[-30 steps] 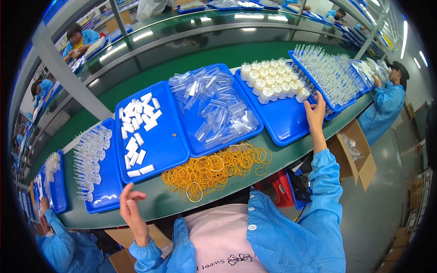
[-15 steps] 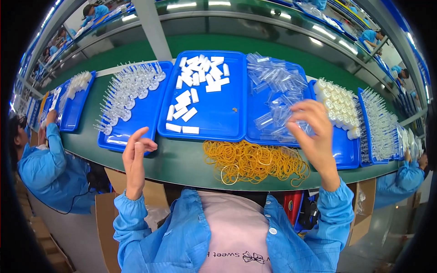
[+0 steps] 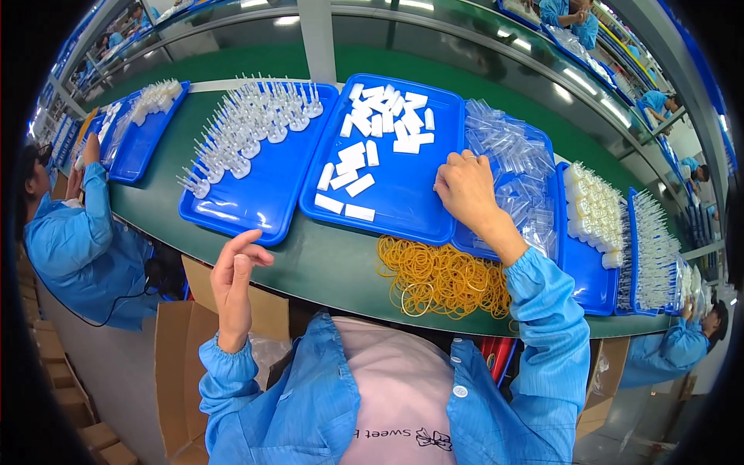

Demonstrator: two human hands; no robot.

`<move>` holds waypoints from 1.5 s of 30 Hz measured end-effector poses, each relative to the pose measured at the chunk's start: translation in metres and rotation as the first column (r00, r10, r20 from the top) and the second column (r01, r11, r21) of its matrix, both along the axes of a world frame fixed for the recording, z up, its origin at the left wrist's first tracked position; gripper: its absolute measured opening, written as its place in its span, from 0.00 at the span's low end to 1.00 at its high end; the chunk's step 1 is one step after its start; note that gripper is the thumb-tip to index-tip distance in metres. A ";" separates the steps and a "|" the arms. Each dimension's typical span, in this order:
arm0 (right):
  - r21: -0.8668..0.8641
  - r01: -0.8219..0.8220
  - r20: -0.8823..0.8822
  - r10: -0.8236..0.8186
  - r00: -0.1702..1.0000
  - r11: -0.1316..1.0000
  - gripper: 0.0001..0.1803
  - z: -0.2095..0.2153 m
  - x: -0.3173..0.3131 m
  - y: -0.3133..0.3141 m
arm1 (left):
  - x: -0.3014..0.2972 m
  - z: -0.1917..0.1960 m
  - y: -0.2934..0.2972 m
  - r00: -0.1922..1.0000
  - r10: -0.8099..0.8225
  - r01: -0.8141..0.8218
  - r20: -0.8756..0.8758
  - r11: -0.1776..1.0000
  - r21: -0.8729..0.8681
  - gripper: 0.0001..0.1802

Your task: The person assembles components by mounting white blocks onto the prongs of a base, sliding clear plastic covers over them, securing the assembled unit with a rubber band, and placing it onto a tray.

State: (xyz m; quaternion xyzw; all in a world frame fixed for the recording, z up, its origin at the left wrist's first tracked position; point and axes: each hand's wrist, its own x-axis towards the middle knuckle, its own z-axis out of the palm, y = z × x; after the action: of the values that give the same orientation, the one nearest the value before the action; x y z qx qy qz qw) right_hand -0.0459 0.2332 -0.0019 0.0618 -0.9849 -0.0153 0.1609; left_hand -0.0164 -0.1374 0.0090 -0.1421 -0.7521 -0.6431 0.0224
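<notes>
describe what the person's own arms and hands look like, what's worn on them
Both arms wear bright blue smock sleeves, the left sleeve and right sleeve, each gathered into an elastic cuff at the wrist. The left hand and right hand are bare, with no gloves. The smock front closes with white snap buttons.

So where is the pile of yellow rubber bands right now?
In the head view, the pile of yellow rubber bands lies loose on the green table, right of centre, just in front of the blue tray of white blocks, under the right hand.
</notes>
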 end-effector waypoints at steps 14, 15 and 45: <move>-0.642 -0.285 -0.060 0.324 0.944 0.712 0.05 0.097 0.102 -0.079 | 0.039 0.023 0.087 0.937 -0.317 0.334 -0.147 0.936 0.111 0.10; -0.552 -0.317 -0.104 0.313 0.944 0.771 0.06 0.098 0.106 -0.082 | 0.041 0.024 0.097 0.936 -0.268 0.296 -0.229 0.950 0.096 0.11; -0.923 0.140 -0.049 0.470 0.882 -0.359 0.09 0.075 0.113 -0.068 | 0.024 0.002 0.123 0.942 -0.320 0.283 0.096 0.917 0.281 0.05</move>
State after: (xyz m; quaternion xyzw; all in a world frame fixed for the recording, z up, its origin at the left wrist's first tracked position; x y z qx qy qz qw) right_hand 0.0667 0.1651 0.0727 0.0576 -0.5592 0.8257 -0.0470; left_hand 0.0081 -0.0148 0.0110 -0.2069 -0.6287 -0.7413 -0.1113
